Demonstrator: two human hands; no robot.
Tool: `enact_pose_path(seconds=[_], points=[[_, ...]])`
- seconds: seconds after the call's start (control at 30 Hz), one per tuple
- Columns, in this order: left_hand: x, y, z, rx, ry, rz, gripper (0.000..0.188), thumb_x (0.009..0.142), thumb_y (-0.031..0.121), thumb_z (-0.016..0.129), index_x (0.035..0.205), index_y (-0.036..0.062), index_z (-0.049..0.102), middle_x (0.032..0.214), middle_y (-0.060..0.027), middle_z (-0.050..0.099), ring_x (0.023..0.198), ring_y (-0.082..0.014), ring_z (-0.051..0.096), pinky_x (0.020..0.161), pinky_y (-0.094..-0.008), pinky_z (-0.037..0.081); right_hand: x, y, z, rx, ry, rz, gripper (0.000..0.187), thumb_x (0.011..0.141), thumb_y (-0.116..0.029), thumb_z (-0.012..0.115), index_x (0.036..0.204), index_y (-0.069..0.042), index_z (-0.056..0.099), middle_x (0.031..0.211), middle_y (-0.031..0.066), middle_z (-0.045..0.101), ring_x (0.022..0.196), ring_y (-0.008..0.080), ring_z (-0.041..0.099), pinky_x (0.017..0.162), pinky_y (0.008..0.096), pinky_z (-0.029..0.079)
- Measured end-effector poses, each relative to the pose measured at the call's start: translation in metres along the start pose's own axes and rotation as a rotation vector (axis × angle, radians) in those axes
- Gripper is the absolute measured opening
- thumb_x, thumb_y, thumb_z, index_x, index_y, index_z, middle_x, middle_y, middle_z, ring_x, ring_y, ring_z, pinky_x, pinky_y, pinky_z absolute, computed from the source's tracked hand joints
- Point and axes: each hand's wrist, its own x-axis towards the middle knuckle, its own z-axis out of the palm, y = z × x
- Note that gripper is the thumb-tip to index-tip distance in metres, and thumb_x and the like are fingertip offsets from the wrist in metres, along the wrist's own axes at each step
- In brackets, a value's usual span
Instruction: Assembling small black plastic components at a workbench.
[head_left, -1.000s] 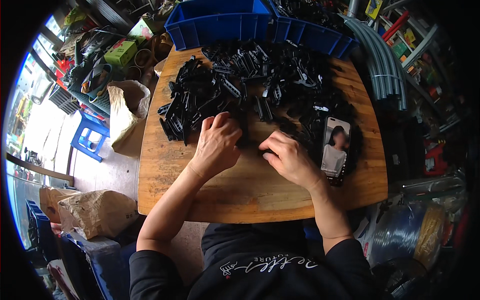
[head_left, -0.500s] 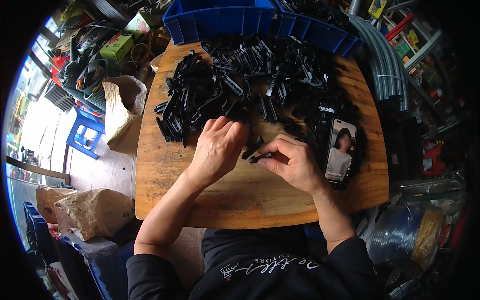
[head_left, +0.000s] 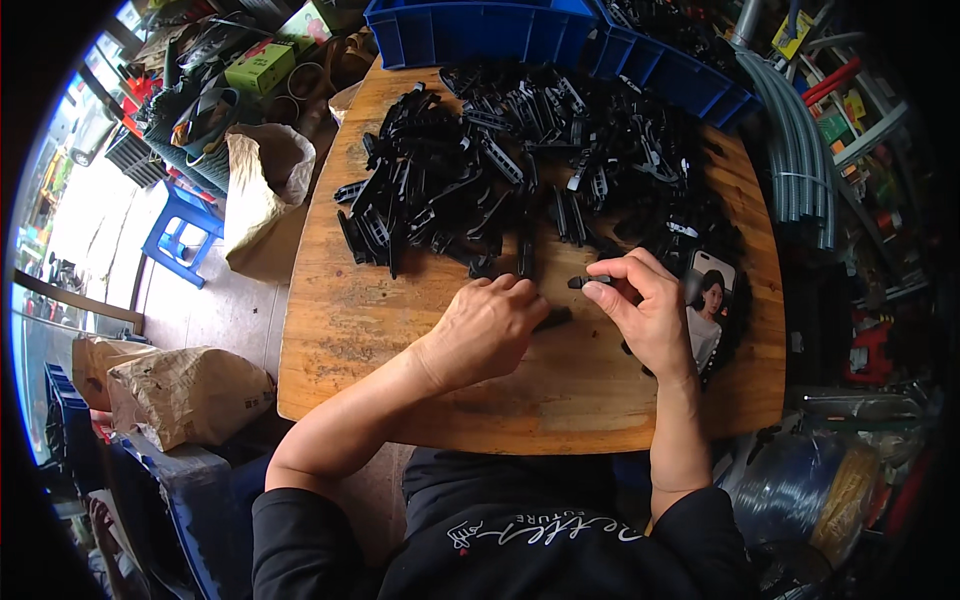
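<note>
Over the middle of the wooden table (head_left: 400,350), my left hand (head_left: 485,330) is closed with its fingers curled under. A dark plastic piece (head_left: 553,318) sticks out on its thumb side; the rest of that piece is hidden by the hand. To its right, my right hand (head_left: 648,310) pinches a small black plastic part (head_left: 578,283) between thumb and forefinger, held apart from the left hand. Just beyond both hands spreads a heap of black plastic parts (head_left: 490,155), many of them long and slotted. A phone (head_left: 708,305) showing a person on its screen is partly covered by my right hand.
Blue plastic bins (head_left: 480,35) stand at the table's far edge. Left of the table are an open paper sack (head_left: 265,200), a blue stool (head_left: 185,235) and a crumpled paper bag (head_left: 190,395). Grey hoses (head_left: 800,160) and a wrapped coil (head_left: 800,490) are on the right.
My right hand has moved right with the small part, away from the left hand. The left hand has shifted right and nearer to me. The whole view has shifted slightly.
</note>
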Motion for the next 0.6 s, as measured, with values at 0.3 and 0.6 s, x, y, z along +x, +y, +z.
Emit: enact_pose_path(seconds=[0.3,0.6], points=[[0.009,-0.022,-0.032,-1.393,0.128,-0.507,0.059,0.076,-0.001,0.056,0.132,0.0085,0.039,0.082,-0.0034,0.051,0.069,-0.0143,0.061,0.061,-0.0259,0.052,-0.005,-0.007,-0.011,0.453,-0.222,0.061,0.026,0.082,-0.020,0.071,0.094,0.001,0.065,0.080,-0.0013,0.052,0.067,0.0048,0.047,0.057,0.0176,0.037],[0.005,-0.023,-0.014,-1.837,0.167,-0.517,0.016,0.084,0.000,0.054,0.096,0.0068,0.046,0.081,-0.0074,0.060,0.066,-0.0175,0.064,0.061,-0.0277,0.054,-0.007,-0.021,0.008,0.370,-0.266,-0.048,0.023,0.080,-0.021,0.071,0.094,-0.002,0.067,0.075,0.0014,0.052,0.067,0.0096,0.047,0.059,0.0210,0.037]])
